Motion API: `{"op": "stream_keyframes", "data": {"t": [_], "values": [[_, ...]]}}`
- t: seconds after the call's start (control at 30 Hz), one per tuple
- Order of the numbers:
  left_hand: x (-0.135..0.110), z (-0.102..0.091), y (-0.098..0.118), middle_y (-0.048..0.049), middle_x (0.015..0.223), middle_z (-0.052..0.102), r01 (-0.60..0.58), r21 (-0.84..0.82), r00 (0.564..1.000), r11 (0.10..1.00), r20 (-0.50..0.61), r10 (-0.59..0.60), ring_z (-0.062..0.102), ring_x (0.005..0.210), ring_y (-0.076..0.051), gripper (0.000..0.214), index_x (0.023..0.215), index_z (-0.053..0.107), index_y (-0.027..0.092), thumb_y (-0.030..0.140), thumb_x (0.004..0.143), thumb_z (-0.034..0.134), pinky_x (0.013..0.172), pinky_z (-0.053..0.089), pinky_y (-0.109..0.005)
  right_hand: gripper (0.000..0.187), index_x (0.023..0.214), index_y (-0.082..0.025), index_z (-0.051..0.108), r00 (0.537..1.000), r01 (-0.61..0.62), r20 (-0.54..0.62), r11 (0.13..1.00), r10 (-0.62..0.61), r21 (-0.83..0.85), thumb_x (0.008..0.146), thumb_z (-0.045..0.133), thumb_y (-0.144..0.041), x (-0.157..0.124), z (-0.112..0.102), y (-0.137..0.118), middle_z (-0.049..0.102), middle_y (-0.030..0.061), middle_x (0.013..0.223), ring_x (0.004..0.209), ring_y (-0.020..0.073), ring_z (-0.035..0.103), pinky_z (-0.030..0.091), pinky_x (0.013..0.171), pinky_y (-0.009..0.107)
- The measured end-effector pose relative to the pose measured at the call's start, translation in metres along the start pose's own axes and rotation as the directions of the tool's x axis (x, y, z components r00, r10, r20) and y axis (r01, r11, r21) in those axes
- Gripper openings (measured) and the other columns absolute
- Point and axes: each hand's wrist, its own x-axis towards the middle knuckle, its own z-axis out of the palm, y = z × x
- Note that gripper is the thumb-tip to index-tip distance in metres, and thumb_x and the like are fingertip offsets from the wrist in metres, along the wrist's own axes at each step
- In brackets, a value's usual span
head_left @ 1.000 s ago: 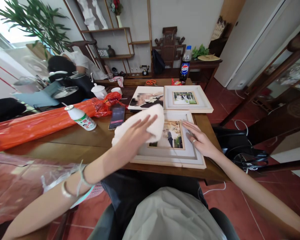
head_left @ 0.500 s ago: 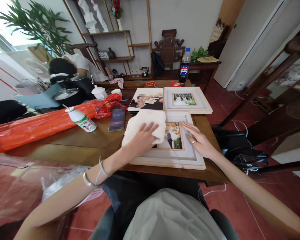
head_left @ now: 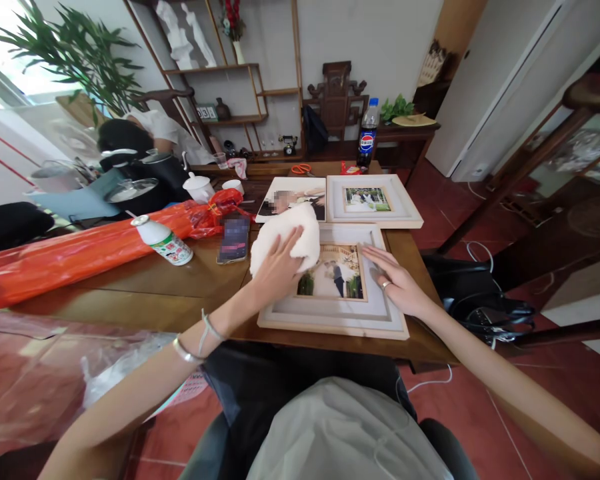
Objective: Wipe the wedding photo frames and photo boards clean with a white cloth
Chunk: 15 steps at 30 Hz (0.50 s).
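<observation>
My left hand [head_left: 279,268] has hold of a fluffy white cloth [head_left: 287,230], its fingers laid over the top. The cloth covers the upper left corner of a pale wooden picture frame [head_left: 330,328] lying flat before me. Inside that frame is a photo [head_left: 337,273] of a couple, partly hidden by my hand and the cloth. On the frame's right side rests my right hand [head_left: 397,283], fingers stretched out and holding nothing. Beyond lie a second framed picture [head_left: 400,213] and, touching the cloth's upper edge in view, a pixelated photo panel [head_left: 307,207].
A phone [head_left: 233,238], a white drink bottle [head_left: 165,241] and a long red plastic-wrapped bundle [head_left: 100,247] lie left on the wooden table [head_left: 190,293]. Orange scissors [head_left: 301,169] and a cola bottle [head_left: 367,137] are at the back. Someone in white sits at the far left.
My left hand and the cloth have shifted left and slightly up, uncovering more of the photo in the near frame. My right hand has stayed in place.
</observation>
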Motion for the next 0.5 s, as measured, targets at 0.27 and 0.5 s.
{"op": "stream_keyframes", "data": {"t": [0.27,0.5], "values": [[0.035,0.019,-0.005,-0.0167,0.150,0.029,-0.093,0.028,0.986,0.995,0.145,0.088,0.023,0.138,-0.037,0.028,0.108,0.065,0.011,0.020,0.085,0.052,0.110,0.024,-0.053,0.067,0.138,-0.033,0.042,0.999,-0.028,0.017,1.000,0.028,0.001,0.078,0.038,-0.003,0.000,-0.001,-0.002,0.040,-0.0026,0.145,0.137,0.0196,0.030,0.024,0.115,0.051],[-0.038,-0.046,0.062,-0.0155,0.144,0.040,-0.153,-0.124,0.903,0.980,0.385,0.189,0.036,0.133,-0.036,0.028,0.109,0.067,0.018,0.024,0.084,0.055,0.103,0.036,-0.052,0.061,0.137,-0.032,0.044,0.999,-0.038,0.012,0.999,0.038,-0.009,0.082,0.040,-0.006,-0.001,0.000,0.001,0.041,-0.0001,0.145,0.137,0.0211,0.031,0.025,0.114,0.051]]}}
